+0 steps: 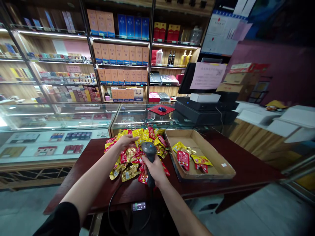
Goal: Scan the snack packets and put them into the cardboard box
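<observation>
Gripping scanner (149,149) in right hand (157,171), left hand (126,141) at packets (130,172)

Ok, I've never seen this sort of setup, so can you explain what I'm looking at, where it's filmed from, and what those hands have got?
There's no machine doing the work here, just one person's two bare hands. The single picture comes from a camera worn on that person's head, looking forward and down, which is why the arms reach in from the bottom.

The right hand grips a black handheld scanner with a cable. The left hand is at a heap of red, yellow and gold packets; I can't tell whether it has hold of one.

The heap lies on a dark red table. To its right is a shallow cardboard box with a few more packets inside.
</observation>
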Demonstrator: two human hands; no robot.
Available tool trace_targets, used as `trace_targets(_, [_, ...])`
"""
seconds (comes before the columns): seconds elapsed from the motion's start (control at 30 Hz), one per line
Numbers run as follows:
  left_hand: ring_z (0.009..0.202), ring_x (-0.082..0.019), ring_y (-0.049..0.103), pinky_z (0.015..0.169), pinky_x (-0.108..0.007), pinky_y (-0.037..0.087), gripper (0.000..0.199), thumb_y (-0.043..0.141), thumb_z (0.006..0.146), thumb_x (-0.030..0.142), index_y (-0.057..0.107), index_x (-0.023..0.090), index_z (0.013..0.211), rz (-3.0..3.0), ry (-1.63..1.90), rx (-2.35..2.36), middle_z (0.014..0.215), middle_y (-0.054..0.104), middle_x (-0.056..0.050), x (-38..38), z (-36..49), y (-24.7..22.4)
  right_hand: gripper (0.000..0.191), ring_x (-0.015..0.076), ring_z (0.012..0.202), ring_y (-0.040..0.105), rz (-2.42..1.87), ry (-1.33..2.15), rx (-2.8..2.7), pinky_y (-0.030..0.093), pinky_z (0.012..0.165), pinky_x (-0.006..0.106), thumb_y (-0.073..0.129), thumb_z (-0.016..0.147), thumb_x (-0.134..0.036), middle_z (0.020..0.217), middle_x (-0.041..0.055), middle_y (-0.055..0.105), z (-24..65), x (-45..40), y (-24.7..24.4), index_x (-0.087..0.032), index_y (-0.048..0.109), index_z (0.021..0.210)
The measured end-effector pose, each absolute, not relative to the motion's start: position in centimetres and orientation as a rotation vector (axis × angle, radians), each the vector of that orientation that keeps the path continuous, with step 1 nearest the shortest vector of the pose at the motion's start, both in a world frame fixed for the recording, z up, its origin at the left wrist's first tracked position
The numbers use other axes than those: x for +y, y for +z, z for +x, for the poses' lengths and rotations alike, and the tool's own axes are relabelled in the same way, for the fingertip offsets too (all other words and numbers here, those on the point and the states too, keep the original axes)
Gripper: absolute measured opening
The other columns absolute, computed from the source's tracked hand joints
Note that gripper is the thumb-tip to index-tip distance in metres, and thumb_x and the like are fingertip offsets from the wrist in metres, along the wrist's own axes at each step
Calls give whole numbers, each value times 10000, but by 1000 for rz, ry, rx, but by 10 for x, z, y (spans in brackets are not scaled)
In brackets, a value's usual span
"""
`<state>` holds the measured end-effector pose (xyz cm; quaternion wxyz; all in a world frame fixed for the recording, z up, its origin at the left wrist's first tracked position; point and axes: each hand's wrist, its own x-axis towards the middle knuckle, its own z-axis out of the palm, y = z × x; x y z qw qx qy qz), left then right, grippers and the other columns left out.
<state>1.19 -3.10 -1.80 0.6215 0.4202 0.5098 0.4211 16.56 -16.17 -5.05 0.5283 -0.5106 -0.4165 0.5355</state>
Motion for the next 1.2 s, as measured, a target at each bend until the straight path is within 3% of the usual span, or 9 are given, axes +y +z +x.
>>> trace_targets(0.27, [580,-123,618,560,-275,566,389,900,497,231,592,126,711,942,914,1070,653,628,-4,-42,15,-10,374,164,490,591,-1214,1036,-867,482,454,277,717,680,-388,671,-1,631,159,-125,-56,-225,524,957])
trace_targets(0.47, [565,-110,608,545,-251,552,399,909,461,227,597,127,689,980,965,1123,656,638,0,-31,6,-7,325,151,354,523,-1249,1182,-1036,409,356,254,640,747,-425,548,-18,604,158,-144,-55,-212,514,957])
trace_targets(0.67, [681,-185,672,597,-298,558,442,915,429,264,639,136,749,1017,935,1131,729,687,-37,-17,5,-13,318,136,309,465,-1352,1230,-1124,370,325,229,602,776,-412,438,-66,512,151,-164,-52,-197,520,995])
trace_targets(0.9, [707,-163,652,622,-290,550,443,917,409,266,647,136,735,1040,913,1140,755,685,-37,-19,9,-13,381,135,340,477,-1405,1193,-1143,378,350,226,614,772,-374,450,-69,502,149,-167,-42,-172,544,1087])
trace_targets(1.2, [656,-126,613,591,-261,537,488,925,355,307,637,132,709,1050,923,1157,716,658,-16,-19,10,-14,327,141,361,505,-1405,1165,-1166,404,389,240,579,785,-396,483,-48,541,150,-163,-47,-179,554,1028])
